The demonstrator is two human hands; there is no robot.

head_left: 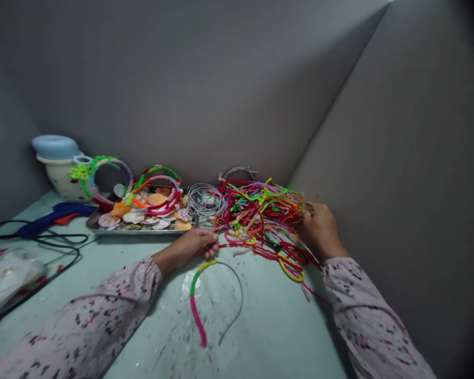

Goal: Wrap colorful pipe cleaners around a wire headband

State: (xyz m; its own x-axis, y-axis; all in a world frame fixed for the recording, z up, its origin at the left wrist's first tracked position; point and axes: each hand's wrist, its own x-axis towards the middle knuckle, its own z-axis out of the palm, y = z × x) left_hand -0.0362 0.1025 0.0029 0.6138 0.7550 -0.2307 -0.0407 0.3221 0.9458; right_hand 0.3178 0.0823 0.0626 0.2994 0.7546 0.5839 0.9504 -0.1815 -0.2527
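Observation:
A tangled heap of colourful pipe cleaners (260,205) lies at the centre right. My left hand (199,243) is at its left edge, fingers closed on the end of a pink pipe cleaner (220,228). At the heap's right side is my right hand (319,226), its fingers bent against the pipe cleaners; the fingertips are partly hidden, so its grip is unclear. On the table below my left hand lies a thin headband (192,295), wrapped in pink, green and yellow on its left half and bare grey wire on its right.
A metal tray (138,232) of shells holds decorated hoops (169,202). Beside it are coiled grey wires (205,200), a blue glue gun (55,217) with black cable, a lidded container (63,173) and a plastic bag (13,279). Yellow-handled scissors (290,269) lie under pipe cleaners. Walls stand behind and right.

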